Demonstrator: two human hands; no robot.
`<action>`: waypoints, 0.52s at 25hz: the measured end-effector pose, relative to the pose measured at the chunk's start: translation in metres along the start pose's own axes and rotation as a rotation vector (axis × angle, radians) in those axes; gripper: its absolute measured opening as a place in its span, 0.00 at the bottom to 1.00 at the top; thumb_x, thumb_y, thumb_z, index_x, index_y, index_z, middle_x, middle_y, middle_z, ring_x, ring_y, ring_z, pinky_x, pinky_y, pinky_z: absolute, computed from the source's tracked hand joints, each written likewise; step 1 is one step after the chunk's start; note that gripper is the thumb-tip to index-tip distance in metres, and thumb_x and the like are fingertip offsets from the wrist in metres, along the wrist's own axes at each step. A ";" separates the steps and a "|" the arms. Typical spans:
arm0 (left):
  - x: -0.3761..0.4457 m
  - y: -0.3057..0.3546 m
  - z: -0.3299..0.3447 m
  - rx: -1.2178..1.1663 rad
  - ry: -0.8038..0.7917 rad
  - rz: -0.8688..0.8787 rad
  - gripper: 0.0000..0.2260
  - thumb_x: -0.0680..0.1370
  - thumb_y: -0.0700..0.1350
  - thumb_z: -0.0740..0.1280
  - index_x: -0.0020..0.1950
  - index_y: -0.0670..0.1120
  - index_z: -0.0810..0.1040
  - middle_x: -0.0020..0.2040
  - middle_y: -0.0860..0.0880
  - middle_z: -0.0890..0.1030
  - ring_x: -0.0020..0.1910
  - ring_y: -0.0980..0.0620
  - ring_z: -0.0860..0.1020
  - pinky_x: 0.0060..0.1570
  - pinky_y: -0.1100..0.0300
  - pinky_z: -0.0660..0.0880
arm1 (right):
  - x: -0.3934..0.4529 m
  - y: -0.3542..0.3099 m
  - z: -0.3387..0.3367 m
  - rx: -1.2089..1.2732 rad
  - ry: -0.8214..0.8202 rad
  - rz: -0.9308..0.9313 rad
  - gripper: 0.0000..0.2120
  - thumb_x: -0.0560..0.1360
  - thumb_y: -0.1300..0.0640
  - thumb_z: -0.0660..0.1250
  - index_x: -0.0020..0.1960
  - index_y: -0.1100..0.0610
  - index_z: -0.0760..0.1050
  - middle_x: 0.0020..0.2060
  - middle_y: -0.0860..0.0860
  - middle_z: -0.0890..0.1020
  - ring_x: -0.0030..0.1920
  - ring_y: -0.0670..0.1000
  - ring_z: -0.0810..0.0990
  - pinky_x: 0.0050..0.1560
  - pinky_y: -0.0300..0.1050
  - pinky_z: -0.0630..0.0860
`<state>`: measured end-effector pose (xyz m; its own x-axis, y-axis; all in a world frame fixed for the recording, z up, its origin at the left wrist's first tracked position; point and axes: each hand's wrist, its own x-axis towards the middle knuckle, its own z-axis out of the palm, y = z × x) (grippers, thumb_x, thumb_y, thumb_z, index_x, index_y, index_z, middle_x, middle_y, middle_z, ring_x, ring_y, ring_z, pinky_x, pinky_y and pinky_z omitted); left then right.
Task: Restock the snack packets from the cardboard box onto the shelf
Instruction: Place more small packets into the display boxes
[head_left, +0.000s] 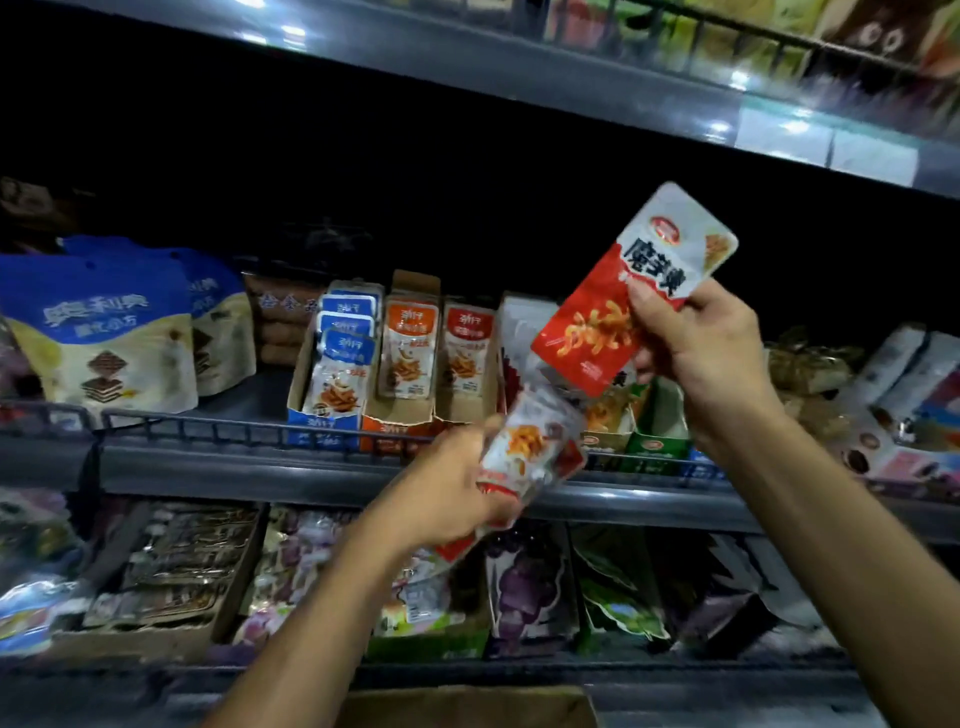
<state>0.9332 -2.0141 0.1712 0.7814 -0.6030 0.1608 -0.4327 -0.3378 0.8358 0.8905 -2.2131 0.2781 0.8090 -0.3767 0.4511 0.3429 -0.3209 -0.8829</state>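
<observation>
Snack packets fill both hands in front of the middle shelf (322, 470). The right hand (706, 353) pinches a single red-and-white packet (631, 291) by its lower right edge, thumb across the printed face, and holds it tilted above the display trays. The left hand (447, 493) grips a small bundle of packets (535, 447) of the same kind, lower and nearer. On the shelf, open cardboard display trays (400, 415) hold upright rows of similar sachets in blue, orange and red. A brown cardboard box (467, 706) shows at the near bottom edge, below the arms. These flat foil sachets look light, limp and slick, so they probably flop and slide against one another. A grip across the sealed edge, as the right hand has, should keep one steady while it is slotted upright into its tray.
</observation>
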 end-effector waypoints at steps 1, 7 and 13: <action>0.000 0.000 0.008 0.208 -0.027 0.039 0.26 0.72 0.42 0.75 0.67 0.57 0.71 0.67 0.56 0.76 0.58 0.57 0.79 0.61 0.55 0.75 | -0.008 0.014 -0.010 0.001 0.013 0.025 0.07 0.77 0.56 0.68 0.50 0.59 0.74 0.32 0.50 0.80 0.28 0.46 0.77 0.27 0.39 0.74; 0.007 0.008 0.037 0.693 -0.038 -0.001 0.29 0.77 0.40 0.69 0.72 0.57 0.59 0.81 0.58 0.39 0.55 0.45 0.80 0.54 0.48 0.78 | -0.036 0.081 -0.015 0.195 0.015 0.185 0.11 0.71 0.61 0.71 0.52 0.61 0.76 0.42 0.53 0.86 0.44 0.55 0.86 0.51 0.52 0.81; 0.015 0.013 0.037 0.873 -0.038 -0.028 0.30 0.77 0.38 0.68 0.74 0.54 0.58 0.81 0.54 0.43 0.55 0.40 0.80 0.51 0.46 0.76 | -0.029 0.092 -0.009 0.262 -0.036 0.146 0.11 0.66 0.58 0.74 0.47 0.53 0.77 0.42 0.47 0.86 0.50 0.51 0.84 0.56 0.46 0.79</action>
<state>0.9223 -2.0548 0.1651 0.7879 -0.6048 0.1156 -0.6157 -0.7761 0.1359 0.8948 -2.2394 0.1847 0.8737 -0.3695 0.3164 0.3296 -0.0287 -0.9437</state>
